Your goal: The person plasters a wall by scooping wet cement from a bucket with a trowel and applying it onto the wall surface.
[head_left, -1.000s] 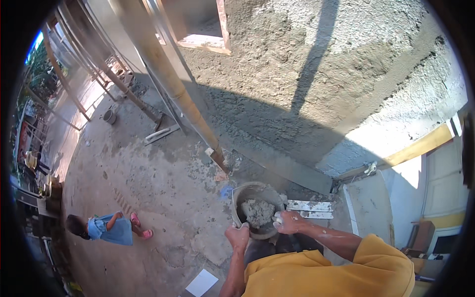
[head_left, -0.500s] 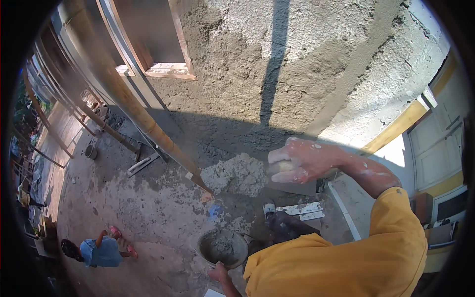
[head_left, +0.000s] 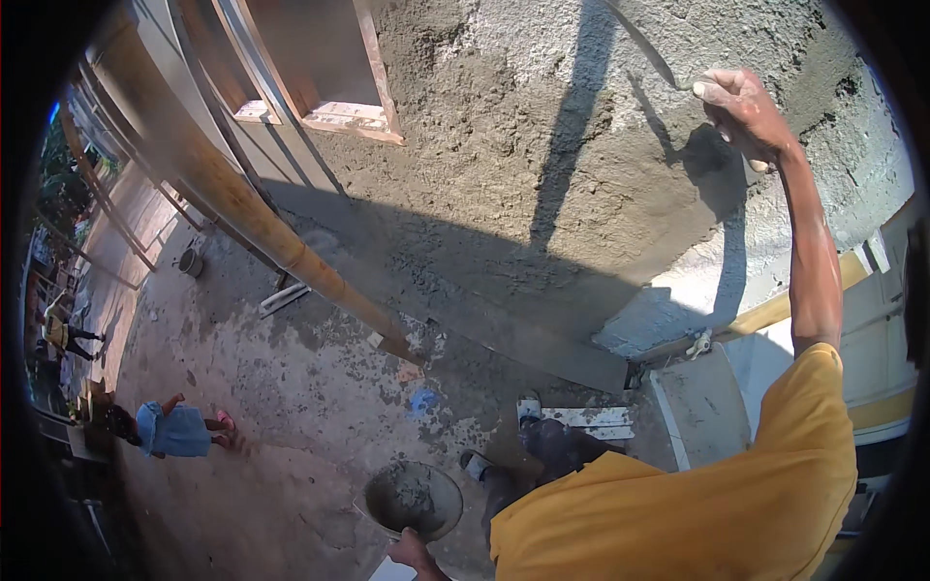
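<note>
At the upper right, my right hand [head_left: 746, 111] is raised against the sunlit wall, closed round the handle of a trowel [head_left: 647, 46]. The trowel's thin dark blade shows nearly edge-on and points up and left, close to the wall. Wet grey mortar [head_left: 484, 174] coats much of the wall [head_left: 668, 97], with paler rough patches above. Low in the view, my left hand [head_left: 412, 550] grips the near rim of a bucket [head_left: 448, 505]. Grey mortar [head_left: 415, 492] lies inside the bucket. The fingers under its rim are partly hidden.
A thick bamboo pole [head_left: 252, 208] slants down to the mortar-spattered floor [head_left: 291, 407]. A wooden window frame [head_left: 354, 121] is set in the wall. White boards [head_left: 591, 418] lie by my feet. A child in blue [head_left: 179, 429] stands at the left, another person [head_left: 60, 329] farther off.
My right hand has swung up and right to the wall with the trowel. The heap of mortar seen on the blade before no longer shows. The bucket has shifted slightly left and down.
</note>
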### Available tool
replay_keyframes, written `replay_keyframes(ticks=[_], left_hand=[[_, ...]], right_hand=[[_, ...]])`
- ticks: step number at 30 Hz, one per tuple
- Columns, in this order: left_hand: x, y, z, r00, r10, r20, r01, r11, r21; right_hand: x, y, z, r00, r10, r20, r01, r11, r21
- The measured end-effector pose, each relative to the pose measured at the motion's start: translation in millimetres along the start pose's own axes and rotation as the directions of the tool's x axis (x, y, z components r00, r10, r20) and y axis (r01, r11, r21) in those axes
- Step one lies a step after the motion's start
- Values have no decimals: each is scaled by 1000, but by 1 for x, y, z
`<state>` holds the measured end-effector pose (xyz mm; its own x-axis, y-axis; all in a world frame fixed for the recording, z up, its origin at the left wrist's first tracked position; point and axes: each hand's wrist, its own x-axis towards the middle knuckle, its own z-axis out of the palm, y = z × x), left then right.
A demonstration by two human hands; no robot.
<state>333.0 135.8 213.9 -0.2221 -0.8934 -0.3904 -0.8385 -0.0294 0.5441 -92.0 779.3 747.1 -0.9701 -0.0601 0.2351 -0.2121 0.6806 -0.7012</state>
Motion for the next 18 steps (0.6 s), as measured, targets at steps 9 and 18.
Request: replay_keyframes(ticks=[9,18], left_hand=[[-53,119,68,871,315,377,-315,947,-64],[-122,228,68,594,529,606,-643,765,-38]], right_hand=[[-165,51,314,602,119,789,315,873,-372],[-275,67,491,560,70,825,487,778,-396]])
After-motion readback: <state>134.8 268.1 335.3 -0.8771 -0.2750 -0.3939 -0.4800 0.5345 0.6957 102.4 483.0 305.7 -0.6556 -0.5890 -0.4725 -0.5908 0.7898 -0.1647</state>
